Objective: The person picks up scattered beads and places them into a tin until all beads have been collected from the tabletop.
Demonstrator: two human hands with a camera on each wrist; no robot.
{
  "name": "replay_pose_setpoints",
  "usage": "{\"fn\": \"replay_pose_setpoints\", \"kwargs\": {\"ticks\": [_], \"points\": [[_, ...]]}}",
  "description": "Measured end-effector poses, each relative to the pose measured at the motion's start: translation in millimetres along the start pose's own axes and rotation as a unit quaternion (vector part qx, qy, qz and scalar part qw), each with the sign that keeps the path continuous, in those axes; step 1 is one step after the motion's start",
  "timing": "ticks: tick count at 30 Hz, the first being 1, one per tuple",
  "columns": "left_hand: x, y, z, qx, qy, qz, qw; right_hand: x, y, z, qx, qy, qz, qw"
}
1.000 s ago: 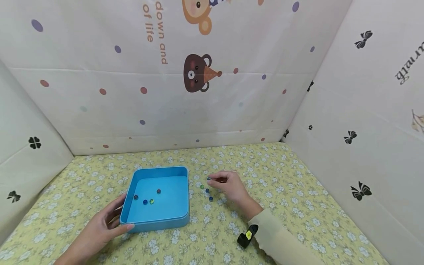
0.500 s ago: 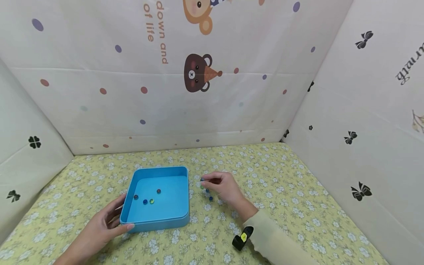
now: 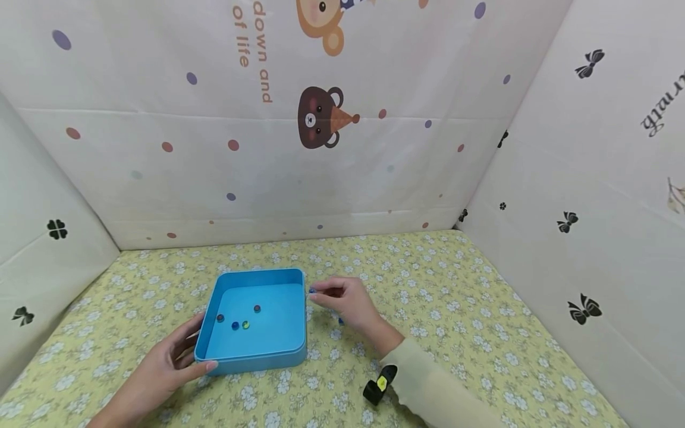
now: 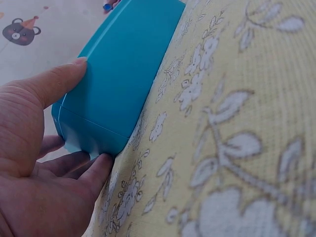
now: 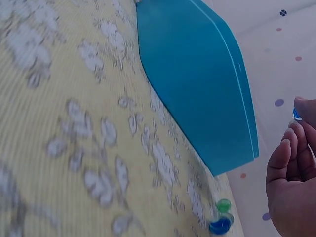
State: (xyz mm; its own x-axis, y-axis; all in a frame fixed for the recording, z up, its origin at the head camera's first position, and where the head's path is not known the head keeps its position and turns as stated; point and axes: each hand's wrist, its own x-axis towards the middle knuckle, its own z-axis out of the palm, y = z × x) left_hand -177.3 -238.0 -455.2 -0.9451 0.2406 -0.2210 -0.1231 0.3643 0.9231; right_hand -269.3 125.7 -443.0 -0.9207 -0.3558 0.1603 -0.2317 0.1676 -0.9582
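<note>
A shallow blue square box (image 3: 262,360) sits on the cloth, with several marbles inside: a blue marble (image 3: 235,326), a yellow-green marble (image 3: 245,324) and two reddish-brown ones. My left hand (image 3: 160,368) grips its near left corner, thumb on the front wall and fingers round the left side. Between thumb and fingertips my right hand (image 3: 350,302) pinches a blue marble (image 5: 296,114), raised just off the box's right wall. Loose on the cloth below that hand lie a green marble (image 5: 223,205), a dark blue marble (image 5: 219,226) and one partly hidden between them.
A yellow floral cloth (image 3: 428,309) covers the table. White printed sheets stand behind it and on both sides. A black strap with a yellow mark (image 3: 381,383) is on the right wrist, by the cream sleeve (image 3: 433,386).
My right hand has moved left with the pinched marble, from over the loose marbles to beside the box's right wall. The left hand and box have stayed put.
</note>
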Motion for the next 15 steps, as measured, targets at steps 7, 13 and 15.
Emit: {"fn": "replay_pose_setpoints", "kwargs": {"ticks": [7,13,15], "points": [[-0.2,-0.9,0.2,0.002,0.004,0.004,1.0000,3,-4,9.9,0.009,-0.010,0.010,1.000],[-0.3,-1.2,0.9,0.001,0.006,0.008,1.0000,7,-7,15.3,0.006,-0.013,0.020,1.000],[-0.3,-1.1,1.1,0.002,0.006,0.007,0.9999,8,-8,17.5,-0.005,-0.012,0.017,1.000]]}}
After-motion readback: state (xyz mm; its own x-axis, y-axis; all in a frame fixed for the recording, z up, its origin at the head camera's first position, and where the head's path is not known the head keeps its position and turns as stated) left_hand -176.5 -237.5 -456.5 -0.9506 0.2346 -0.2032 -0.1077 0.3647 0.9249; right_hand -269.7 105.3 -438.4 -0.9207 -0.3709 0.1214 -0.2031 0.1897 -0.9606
